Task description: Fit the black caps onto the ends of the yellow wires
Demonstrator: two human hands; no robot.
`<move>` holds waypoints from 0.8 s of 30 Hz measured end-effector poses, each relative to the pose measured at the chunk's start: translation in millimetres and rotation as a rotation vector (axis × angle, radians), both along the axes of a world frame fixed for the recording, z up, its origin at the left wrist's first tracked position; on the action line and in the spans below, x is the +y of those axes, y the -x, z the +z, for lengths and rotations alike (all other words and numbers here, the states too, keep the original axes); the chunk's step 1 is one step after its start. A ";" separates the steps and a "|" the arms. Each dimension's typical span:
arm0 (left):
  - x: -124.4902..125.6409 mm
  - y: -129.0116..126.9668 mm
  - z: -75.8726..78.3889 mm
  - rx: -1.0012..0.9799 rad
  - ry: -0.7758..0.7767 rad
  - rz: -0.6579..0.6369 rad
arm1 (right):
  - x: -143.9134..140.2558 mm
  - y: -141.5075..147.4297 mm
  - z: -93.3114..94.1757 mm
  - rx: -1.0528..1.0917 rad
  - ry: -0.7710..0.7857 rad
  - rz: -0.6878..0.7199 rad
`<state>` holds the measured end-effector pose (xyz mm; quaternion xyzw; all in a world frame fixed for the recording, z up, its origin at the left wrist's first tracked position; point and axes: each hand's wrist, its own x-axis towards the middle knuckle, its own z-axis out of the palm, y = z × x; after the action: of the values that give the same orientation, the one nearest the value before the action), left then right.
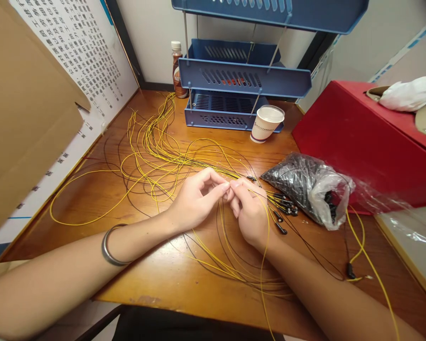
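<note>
Left hand (193, 199) and right hand (248, 210) pinch 1 thin yellow wire (230, 185) together, both grips closed on it; best kept taut, clear of the tangle

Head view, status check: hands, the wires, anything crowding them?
Left hand and right hand meet fingertip to fingertip, pinching a yellow wire. Loose wire tangle behind. Bag of black parts close on the right.

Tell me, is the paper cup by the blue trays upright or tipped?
Tipped. The paper cup leans against the lowest of the blue trays, its mouth angled up and right; its base sits on the desk.
</note>
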<state>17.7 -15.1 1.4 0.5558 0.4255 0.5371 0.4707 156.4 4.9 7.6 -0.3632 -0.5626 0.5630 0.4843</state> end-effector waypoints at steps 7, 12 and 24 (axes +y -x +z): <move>0.6 0.2 1.6 0.001 -0.005 0.011 | 0.2 0.2 -2.8 0.003 0.015 -0.004; 1.1 -0.1 3.9 0.028 -0.020 0.015 | 0.8 0.7 -4.1 0.004 -0.011 -0.011; 1.6 -0.4 5.3 0.008 0.019 -0.021 | 0.9 2.1 -1.9 0.040 0.002 -0.002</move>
<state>18.2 -13.6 6.7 0.5582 0.4265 0.5257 0.4798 154.2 5.8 5.7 -0.3529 -0.5519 0.5703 0.4956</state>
